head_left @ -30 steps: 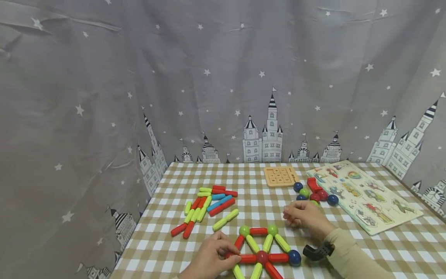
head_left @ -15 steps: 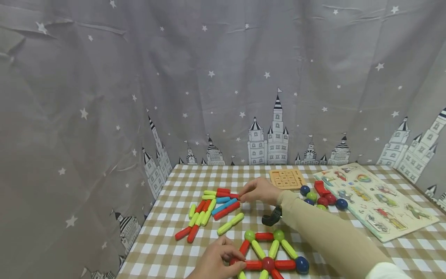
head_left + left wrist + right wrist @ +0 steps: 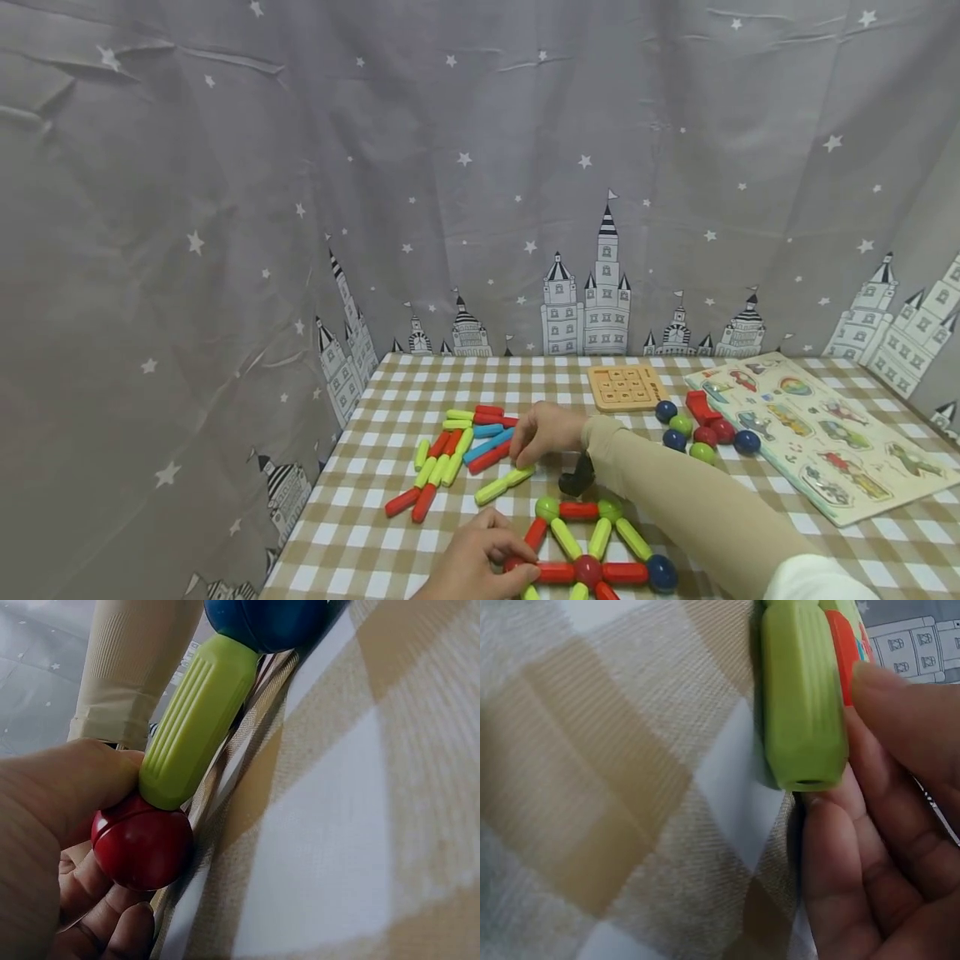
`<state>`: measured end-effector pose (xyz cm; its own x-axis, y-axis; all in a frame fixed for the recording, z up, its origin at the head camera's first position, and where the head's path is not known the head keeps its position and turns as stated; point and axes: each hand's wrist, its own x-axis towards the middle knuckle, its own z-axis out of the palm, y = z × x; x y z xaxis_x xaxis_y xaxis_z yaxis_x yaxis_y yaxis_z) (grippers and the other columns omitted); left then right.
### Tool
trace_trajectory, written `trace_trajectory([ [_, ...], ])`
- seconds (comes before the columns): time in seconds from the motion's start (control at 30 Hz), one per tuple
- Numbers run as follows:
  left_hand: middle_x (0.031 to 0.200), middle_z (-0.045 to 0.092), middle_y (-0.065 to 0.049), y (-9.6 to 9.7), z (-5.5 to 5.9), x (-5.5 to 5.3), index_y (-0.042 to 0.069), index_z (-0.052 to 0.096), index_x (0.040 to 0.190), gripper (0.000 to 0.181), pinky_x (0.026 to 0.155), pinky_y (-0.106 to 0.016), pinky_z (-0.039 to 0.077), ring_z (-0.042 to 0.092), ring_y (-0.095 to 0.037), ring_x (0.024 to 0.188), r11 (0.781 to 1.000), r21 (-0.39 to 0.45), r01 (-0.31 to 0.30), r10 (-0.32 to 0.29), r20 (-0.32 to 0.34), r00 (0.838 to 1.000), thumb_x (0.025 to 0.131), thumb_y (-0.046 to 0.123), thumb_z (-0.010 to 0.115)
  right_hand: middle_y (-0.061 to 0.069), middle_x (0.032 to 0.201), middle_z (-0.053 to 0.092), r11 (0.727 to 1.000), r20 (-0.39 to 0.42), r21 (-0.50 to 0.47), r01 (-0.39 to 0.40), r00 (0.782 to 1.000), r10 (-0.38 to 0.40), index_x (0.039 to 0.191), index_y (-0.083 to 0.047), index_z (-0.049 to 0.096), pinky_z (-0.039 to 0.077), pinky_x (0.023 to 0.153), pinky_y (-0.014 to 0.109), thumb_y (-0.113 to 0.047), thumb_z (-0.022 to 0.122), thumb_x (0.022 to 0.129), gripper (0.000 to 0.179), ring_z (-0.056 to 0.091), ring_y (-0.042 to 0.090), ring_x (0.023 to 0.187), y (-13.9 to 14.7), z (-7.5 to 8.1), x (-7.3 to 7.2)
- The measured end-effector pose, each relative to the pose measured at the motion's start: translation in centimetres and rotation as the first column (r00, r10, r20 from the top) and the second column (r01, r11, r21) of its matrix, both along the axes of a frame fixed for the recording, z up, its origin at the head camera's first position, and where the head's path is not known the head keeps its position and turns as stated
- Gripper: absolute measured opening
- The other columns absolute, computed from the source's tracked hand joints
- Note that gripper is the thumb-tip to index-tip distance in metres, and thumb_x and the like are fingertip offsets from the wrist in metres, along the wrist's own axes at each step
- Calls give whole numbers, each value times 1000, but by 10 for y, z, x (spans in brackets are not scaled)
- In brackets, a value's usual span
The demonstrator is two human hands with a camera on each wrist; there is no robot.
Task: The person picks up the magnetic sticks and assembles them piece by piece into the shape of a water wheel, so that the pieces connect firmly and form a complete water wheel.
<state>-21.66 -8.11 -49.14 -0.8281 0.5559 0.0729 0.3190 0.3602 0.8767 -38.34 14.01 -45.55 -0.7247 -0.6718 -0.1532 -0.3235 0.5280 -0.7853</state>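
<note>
My left hand [image 3: 480, 560] pinches a red ball [image 3: 142, 844] at the left corner of a wheel-like frame of toy rods and balls. A yellow-green rod [image 3: 199, 720] runs from that ball to a blue ball [image 3: 274, 619] in the left wrist view. At the frame's middle lies another red ball [image 3: 588, 571]. My right hand [image 3: 550, 433] is low over the table, thumb and fingertips beside the near end of a loose yellow-green rod [image 3: 804, 712]. In the right wrist view that rod lies left of the fingers rather than between them; whether they touch it is unclear.
Loose red, blue and yellow-green rods lie in a pile [image 3: 450, 454] on the checked cloth, left of my right hand. Several loose balls [image 3: 705, 436] and a red block [image 3: 701, 407] sit to the right, beside a picture puzzle board [image 3: 825, 433]. A wooden number puzzle [image 3: 628, 388] lies behind.
My right hand has swung left from beside the loose balls to the rod pile, then down toward the yellow-green rod. My left hand keeps hold of the red ball. The head view has shifted slightly.
</note>
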Motion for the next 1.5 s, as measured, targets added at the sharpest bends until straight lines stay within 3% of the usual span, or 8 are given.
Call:
trace_trajectory([
  [0.27,95,54,7,1,-1,1,22,81,96,13,76,-20,54,55,-1,87,1000,19,14,-13,-37,999,91,33,80,-7,83,73,990,-86,90,-104,990,112,90,-12,78,52,71,20,0,85,78,18,62,3,76,-8,4,12],
  [0.73,96,54,6,0,0,0,24,81,96,11,75,-21,53,56,-3,87,1000,-17,-3,3,5,1000,90,32,80,-5,82,76,975,-181,189,-113,972,148,89,-9,82,48,65,17,-4,81,85,7,58,-1,71,-16,15,12],
  [0.8,95,54,6,0,0,0,23,81,96,11,75,-21,53,56,-3,87,1000,-13,3,-3,-4,1000,90,33,80,-8,74,71,951,-265,290,-107,946,188,82,-10,81,44,61,17,-2,80,83,8,54,0,66,-21,22,16],
  [1.0,95,55,6,0,-1,0,25,81,96,10,76,-20,53,56,-2,87,1000,-16,-2,2,-10,1000,90,33,81,-6,60,41,821,-475,569,-42,798,371,61,-16,56,30,53,21,6,71,78,32,35,8,58,-27,37,32],
  [1.1,94,55,6,1,-1,0,26,81,95,9,75,-20,52,56,-3,85,1000,-21,-11,12,5,1000,89,33,81,-5,64,49,862,-491,506,-28,813,314,68,-11,63,38,58,21,4,70,84,22,43,7,62,-14,47,42],
  [1.3,94,55,7,1,-1,2,26,81,96,10,74,-20,51,55,-3,84,1000,-13,6,-7,-46,999,90,35,80,-2,107,75,984,-418,161,76,909,-2,111,-11,76,56,87,33,-16,68,99,15,68,13,100,50,59,86],
  [1.4,94,55,8,1,-2,3,27,81,96,11,73,-20,51,54,-3,84,1000,-14,14,-15,-82,996,91,36,79,-1,113,74,984,-293,-22,178,940,-176,115,-14,75,57,85,30,-22,67,101,18,68,11,100,86,50,125],
  [1.5,96,55,10,-1,-1,3,28,80,97,11,73,-20,51,54,-2,84,1000,-18,11,-13,-102,995,91,37,79,7,115,73,942,-91,-177,285,948,-304,119,-8,72,59,79,29,-23,67,101,24,70,14,94,117,38,165],
])
